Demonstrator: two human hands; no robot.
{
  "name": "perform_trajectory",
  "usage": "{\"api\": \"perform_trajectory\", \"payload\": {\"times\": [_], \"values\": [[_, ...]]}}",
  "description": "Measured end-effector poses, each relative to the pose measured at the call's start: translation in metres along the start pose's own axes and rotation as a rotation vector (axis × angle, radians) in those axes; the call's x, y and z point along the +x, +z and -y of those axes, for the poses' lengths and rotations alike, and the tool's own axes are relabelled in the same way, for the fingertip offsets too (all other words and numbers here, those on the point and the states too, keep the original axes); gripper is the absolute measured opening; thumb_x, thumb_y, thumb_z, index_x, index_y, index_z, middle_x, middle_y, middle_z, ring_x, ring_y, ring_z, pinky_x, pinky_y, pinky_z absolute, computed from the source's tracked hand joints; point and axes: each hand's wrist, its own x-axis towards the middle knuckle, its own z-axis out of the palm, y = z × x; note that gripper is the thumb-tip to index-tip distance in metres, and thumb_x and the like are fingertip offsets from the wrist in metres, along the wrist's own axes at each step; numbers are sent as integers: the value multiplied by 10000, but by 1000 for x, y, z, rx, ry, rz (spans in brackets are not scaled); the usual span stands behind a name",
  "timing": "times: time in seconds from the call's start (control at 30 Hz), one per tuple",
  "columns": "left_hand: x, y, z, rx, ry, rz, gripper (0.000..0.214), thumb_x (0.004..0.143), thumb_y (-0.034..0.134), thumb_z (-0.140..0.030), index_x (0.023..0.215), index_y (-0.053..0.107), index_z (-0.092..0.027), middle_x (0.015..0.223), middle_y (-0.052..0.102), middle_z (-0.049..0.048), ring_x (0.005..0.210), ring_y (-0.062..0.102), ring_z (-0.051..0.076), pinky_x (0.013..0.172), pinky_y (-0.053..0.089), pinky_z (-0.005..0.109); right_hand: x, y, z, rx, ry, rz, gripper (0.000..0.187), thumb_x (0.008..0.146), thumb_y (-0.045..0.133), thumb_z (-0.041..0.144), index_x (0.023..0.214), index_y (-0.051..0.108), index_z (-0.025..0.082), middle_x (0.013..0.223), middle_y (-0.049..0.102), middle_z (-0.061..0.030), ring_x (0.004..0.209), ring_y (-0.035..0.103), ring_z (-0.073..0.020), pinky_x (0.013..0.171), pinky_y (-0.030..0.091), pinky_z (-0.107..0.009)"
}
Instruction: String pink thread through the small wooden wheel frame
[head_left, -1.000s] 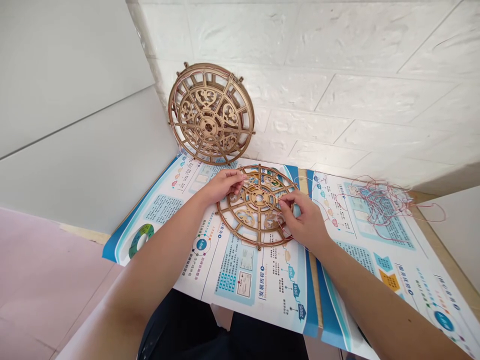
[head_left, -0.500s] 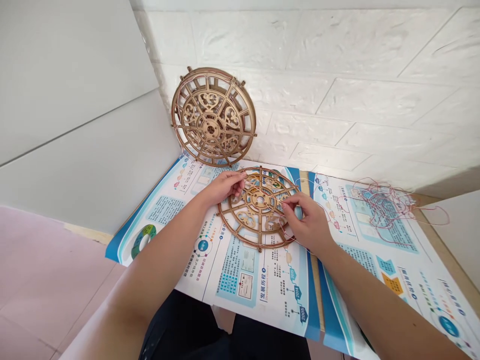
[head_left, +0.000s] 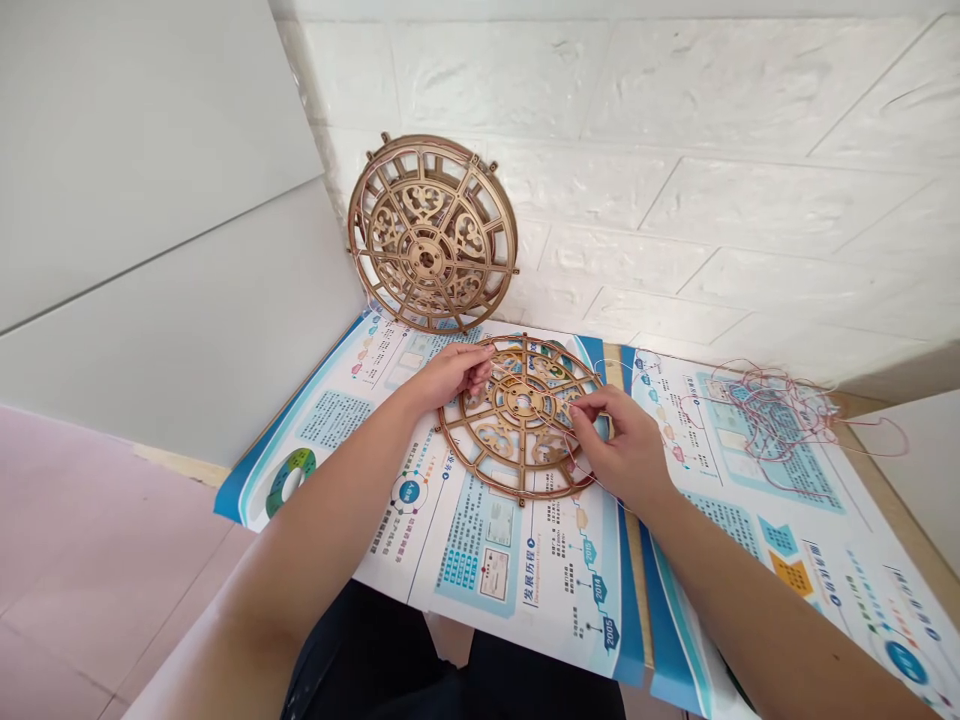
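Observation:
A flat laser-cut wooden wheel (head_left: 520, 400) with spokes and scrollwork lies on a printed poster (head_left: 480, 560). My left hand (head_left: 450, 378) grips its upper left rim with curled fingers. My right hand (head_left: 619, 450) rests at the wheel's right side, with finger and thumb pinched on a thin cord (head_left: 553, 425) that runs across the spokes. A matching wooden wheel (head_left: 431, 235) stands tilted against the wall behind, apart from both hands. Part of the flat wheel is hidden under my fingers.
A tangle of thin pink cord (head_left: 780, 415) lies on a second poster (head_left: 757, 470) to the right. A white brick-textured wall (head_left: 675, 200) rises behind the table, a pale grey panel (head_left: 165, 280) stands at the left, and a pink floor (head_left: 97, 560) lies below.
The whole scene has shifted slightly right in view. My hands stay on the flat wheel, and my right fingers have shifted slightly along the cord.

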Motion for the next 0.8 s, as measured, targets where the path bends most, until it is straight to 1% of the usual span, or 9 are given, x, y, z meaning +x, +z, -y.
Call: {"api": "perform_trajectory", "payload": {"times": [0.1,0.2,0.37,0.5,0.8], "values": [[0,0,0,10,-1,-13,480,834,705,-482,561,449,-181,529,394,-38,467,416,82,482,332,240,1,0,1,2,-15,-2,76,944,584,210,869,593,223,764,576,-12,705,554,-177,659,444,-338],[0,0,0,13,16,3,491,833,712,-494,557,458,-178,529,398,-36,467,422,82,482,338,237,1,-1,1,-9,-12,-4,79,943,584,219,864,595,221,762,578,-15,706,555,-180,659,444,-340],[-2,2,-2,21,3,-11,531,824,725,-510,526,436,-178,495,363,-46,437,382,75,452,301,226,1,-1,0,-23,-16,-22,70,933,590,216,865,606,213,761,584,-8,695,559,-169,647,443,-320],[-2,2,-1,38,14,2,548,827,720,-521,514,433,-174,471,349,-52,419,365,66,447,280,220,0,-1,0,-16,-26,-28,60,929,606,205,870,615,209,757,568,4,698,554,-152,649,442,-299],[0,-2,5,110,22,19,576,857,688,-541,497,421,-179,444,354,-53,398,352,58,448,294,232,1,0,0,-32,-98,-18,61,927,606,175,872,601,201,738,544,10,691,538,-147,646,438,-290]]}}
